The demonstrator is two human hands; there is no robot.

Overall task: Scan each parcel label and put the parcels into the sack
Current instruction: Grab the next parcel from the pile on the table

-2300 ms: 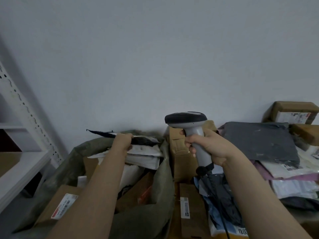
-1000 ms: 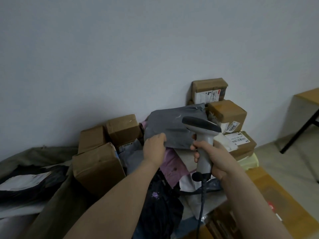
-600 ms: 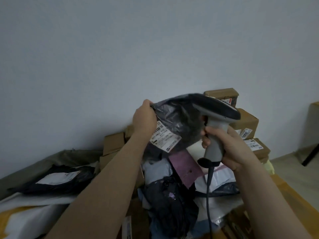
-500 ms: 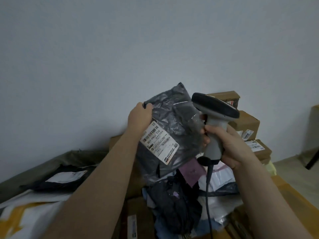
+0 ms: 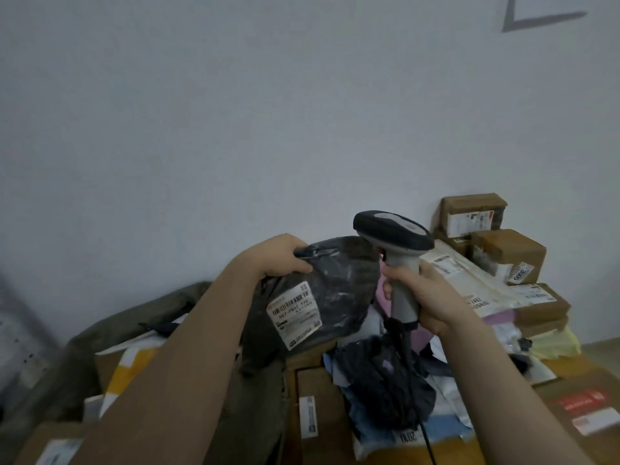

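My left hand [image 5: 280, 255] grips the top edge of a dark grey plastic parcel bag [image 5: 339, 286], held up above the pile. Its white barcode label [image 5: 295, 313] faces me, low on the bag's left side. My right hand [image 5: 424, 293] is shut around the grey handle of a barcode scanner [image 5: 392, 233], whose dark head sits just right of the bag's top edge and points left. The scanner's cable [image 5: 407, 357] hangs down from the handle. An olive green sack [image 5: 110, 333] lies open at the lower left, with parcels inside it.
Brown cardboard boxes [image 5: 506, 253] are stacked against the wall at the right. Soft mailers, white, pink [image 5: 419, 337] and dark [image 5: 385, 377], are heaped below my hands. More cardboard boxes [image 5: 318, 414] lie in front. A metal shelf edge [image 5: 13, 333] shows at the far left.
My left hand lifted the dark grey bag off the pile and turned its label toward me; now hand and bag sit lower. The scanner stays beside the bag.
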